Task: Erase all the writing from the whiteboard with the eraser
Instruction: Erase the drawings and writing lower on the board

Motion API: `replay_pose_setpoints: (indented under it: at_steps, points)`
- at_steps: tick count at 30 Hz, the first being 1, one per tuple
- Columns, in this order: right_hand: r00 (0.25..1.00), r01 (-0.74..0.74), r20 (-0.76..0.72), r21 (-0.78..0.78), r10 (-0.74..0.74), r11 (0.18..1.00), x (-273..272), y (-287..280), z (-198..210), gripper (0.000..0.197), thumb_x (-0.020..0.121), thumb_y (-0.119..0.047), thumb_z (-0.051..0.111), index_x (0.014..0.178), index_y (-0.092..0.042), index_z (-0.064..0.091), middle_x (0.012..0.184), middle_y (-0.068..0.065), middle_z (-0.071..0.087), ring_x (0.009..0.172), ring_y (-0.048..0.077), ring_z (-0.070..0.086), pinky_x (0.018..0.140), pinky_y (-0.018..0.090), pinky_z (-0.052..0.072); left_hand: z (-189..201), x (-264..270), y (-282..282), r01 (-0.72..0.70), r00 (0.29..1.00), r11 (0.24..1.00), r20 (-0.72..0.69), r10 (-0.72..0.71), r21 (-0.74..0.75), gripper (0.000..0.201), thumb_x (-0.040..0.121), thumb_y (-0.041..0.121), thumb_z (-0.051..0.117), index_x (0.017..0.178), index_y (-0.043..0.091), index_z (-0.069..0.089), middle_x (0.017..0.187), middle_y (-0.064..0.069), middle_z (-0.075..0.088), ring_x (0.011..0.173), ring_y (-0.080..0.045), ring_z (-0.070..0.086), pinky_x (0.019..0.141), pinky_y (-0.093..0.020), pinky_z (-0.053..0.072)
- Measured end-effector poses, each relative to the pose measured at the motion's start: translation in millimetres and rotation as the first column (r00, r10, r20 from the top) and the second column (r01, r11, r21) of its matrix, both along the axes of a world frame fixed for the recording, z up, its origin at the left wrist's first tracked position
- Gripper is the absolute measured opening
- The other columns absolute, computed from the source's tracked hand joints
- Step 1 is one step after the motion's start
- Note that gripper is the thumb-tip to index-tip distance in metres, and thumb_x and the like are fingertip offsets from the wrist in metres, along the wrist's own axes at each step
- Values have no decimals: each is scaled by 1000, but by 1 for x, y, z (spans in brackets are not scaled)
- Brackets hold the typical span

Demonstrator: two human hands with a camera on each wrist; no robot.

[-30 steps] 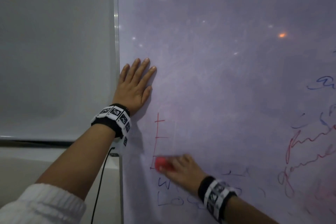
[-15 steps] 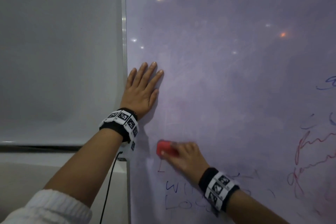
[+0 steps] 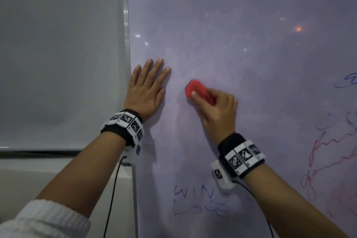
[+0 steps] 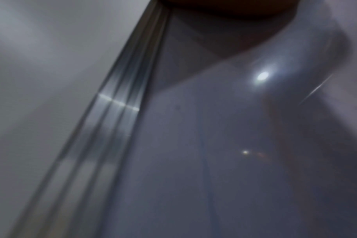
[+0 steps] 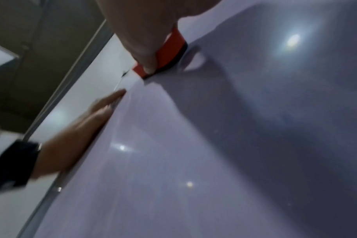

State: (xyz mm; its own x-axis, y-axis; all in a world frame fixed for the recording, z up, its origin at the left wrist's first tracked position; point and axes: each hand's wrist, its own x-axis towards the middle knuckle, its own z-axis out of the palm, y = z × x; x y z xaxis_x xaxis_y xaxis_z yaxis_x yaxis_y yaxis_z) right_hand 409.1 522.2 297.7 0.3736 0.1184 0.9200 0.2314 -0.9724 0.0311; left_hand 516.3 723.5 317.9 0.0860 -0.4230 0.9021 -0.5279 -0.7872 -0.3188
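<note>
My eraser (image 3: 200,92) red with a black underside, whiteboard (image 3: 251,64) pale lilac-grey bearing blue lettering (image 3: 195,202) and red scrawl (image 3: 328,160), my wristbands (image 3: 124,126) black with white black-patterned marker squares, my sleeve (image 3: 44,220) white, frame (image 3: 126,25) silver.

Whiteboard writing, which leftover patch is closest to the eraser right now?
The blue block letters low on the whiteboard, below the eraser; the red and blue scrawl sits far right.

White sleeve (image 3: 44,220), black marker-tagged wristbands (image 3: 125,123)
</note>
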Motion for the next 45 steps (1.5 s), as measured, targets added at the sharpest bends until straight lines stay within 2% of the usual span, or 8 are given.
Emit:
replay_pose_setpoints:
  at_steps: [5, 16, 20, 24, 28, 34, 38, 45]
  points:
    - [784, -368, -616, -365, 74, 855, -30, 4, -166, 32, 76, -28, 67, 105, -35, 57, 97, -3, 55, 80, 15, 48, 73, 30, 36, 1, -1, 0, -1, 1000, 1000, -7, 1, 8, 51, 101, 35, 15, 147, 15, 24, 151, -12, 29, 145, -11, -12, 117, -34, -4]
    - [973, 123, 196, 8, -122, 992, -31, -80, 23, 30, 82, -26, 65, 111, -29, 60, 98, 14, 62, 86, 27, 45, 72, 35, 29, -1, 0, 1, 21, 999, 1000, -38, -20, 8, 54, 100, 36, 16, 151, 28, -1, 156, 14, -18, 145, -10, -13, 118, -33, -7]
    - [998, 42, -57, 62, -38, 997, -35, -71, -47, 26, 82, -30, 69, 108, -29, 62, 94, 8, 58, 83, 27, 54, 73, 38, 35, -3, -1, -2, 19, 999, 1000, -41, -20, -24, 57, 98, 32, 23, 151, 27, 5, 158, 9, -10, 145, -10, -11, 118, -34, -7]
    - [928, -232, -371, -622, -21, 748, -72, -99, -174, 44, 66, -27, 69, 105, -31, 49, 103, 3, 49, 86, 20, 47, 74, 34, 34, -3, -10, -18, 41, 997, 989, -66, -50, -140, 53, 92, 27, 34, 144, 14, 27, 150, -12, 20, 144, -8, -12, 117, -35, -9]
    - [972, -160, -236, -709, -17, 687, -91, -166, -150, 30, 75, -19, 52, 103, -30, 48, 101, 4, 47, 83, 22, 45, 72, 33, 31, 11, -18, -52, 46, 999, 998, -25, -47, -38, 51, 95, 31, 33, 143, 16, 26, 149, -12, 19, 144, -8, -14, 115, -38, -9]
    - [974, 227, 52, -128, -222, 966, -80, -215, 8, 26, 85, -38, 56, 106, -22, 61, 89, 11, 61, 82, 23, 46, 72, 36, 32, 20, -25, -83, 5, 998, 998, -60, -9, -68, 53, 98, 35, 29, 148, 19, 23, 153, -15, 27, 145, -12, -7, 115, -34, -12]
    - [981, 192, 13, 58, -193, 980, -78, -197, -41, 25, 83, -25, 60, 108, -26, 55, 97, 17, 62, 85, 28, 44, 75, 40, 34, 18, -25, -82, -15, 999, 998, -37, 13, -64, 52, 99, 36, 27, 149, 19, 23, 152, -16, 27, 144, -6, -14, 116, -35, -10]
    - [916, -269, -396, -728, -66, 631, -118, -228, -210, 49, 56, -21, 76, 96, -32, 51, 96, 4, 44, 82, 23, 46, 75, 34, 32, 19, -25, -82, -24, 1000, 997, -19, 23, -75, 52, 99, 35, 26, 148, 20, 22, 151, -15, 29, 143, -5, -13, 116, -35, -9]
